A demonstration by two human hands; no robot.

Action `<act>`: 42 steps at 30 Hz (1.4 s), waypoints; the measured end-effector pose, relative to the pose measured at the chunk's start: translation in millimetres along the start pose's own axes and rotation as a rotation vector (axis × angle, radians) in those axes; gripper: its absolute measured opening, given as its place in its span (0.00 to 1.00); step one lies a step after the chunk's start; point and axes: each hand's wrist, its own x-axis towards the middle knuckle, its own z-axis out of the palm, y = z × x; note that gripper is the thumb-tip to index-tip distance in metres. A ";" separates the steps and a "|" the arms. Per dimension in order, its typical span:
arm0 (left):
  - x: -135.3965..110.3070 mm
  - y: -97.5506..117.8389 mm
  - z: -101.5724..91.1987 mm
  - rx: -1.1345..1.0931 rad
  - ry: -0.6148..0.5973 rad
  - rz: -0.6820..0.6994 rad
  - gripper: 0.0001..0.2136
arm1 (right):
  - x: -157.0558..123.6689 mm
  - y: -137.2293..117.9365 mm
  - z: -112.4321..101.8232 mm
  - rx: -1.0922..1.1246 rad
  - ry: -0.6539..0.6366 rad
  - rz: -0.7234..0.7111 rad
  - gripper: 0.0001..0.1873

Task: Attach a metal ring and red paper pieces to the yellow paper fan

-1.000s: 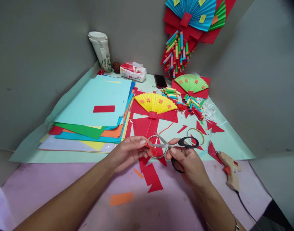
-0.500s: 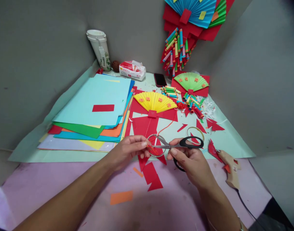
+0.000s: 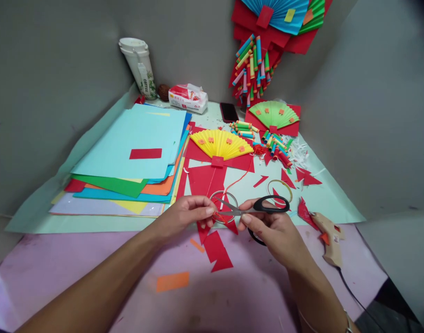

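Note:
My left hand point(image 3: 194, 213) is closed, pinching a thin orange-red string point(image 3: 237, 179) between thumb and fingertips. That string runs back to a small red tangle point(image 3: 259, 149) beside the yellow paper fan point(image 3: 221, 145). In my right hand point(image 3: 267, 224) are scissors point(image 3: 271, 204) with black handles, pointing left. Their blades stand apart, the lower one close to my left fingertips and the string. Under the blades on the table lies a thin ring point(image 3: 237, 200), perhaps a tape roll. Red paper scraps point(image 3: 217, 252) lie below and around the hands.
Stacked coloured paper point(image 3: 104, 157) fills the left. A glue gun point(image 3: 332, 240) with a cord lies at right, near a yellowish ring point(image 3: 289, 188). Behind are a green fan point(image 3: 274, 114), paper rolls point(image 3: 276, 147), a phone point(image 3: 228, 112), a tissue pack point(image 3: 188, 98) and a cup point(image 3: 139, 67).
The view has shifted slightly, so everything sits a little further left and higher. The scissors stay at my left fingertips; less of the red string shows below the blades.

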 end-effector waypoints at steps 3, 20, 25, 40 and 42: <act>0.2 -1.1 1.8 -0.062 -0.013 -0.024 0.10 | -0.9 -1.5 -0.5 -0.012 0.004 0.003 0.12; 2.5 -4.8 -1.2 -0.409 -0.123 -0.049 0.08 | 0.1 -0.7 -5.6 0.110 0.061 -0.039 0.11; 2.8 -7.5 -0.2 -0.453 -0.131 -0.061 0.07 | 0.4 1.4 0.6 0.130 0.036 -0.031 0.12; 1.1 -2.4 3.2 -0.388 -0.056 -0.089 0.07 | 1.0 0.4 -0.5 0.033 0.061 -0.015 0.15; 1.0 -0.3 3.9 -0.309 -0.025 -0.095 0.07 | 0.9 -0.4 -2.2 0.000 0.056 -0.014 0.15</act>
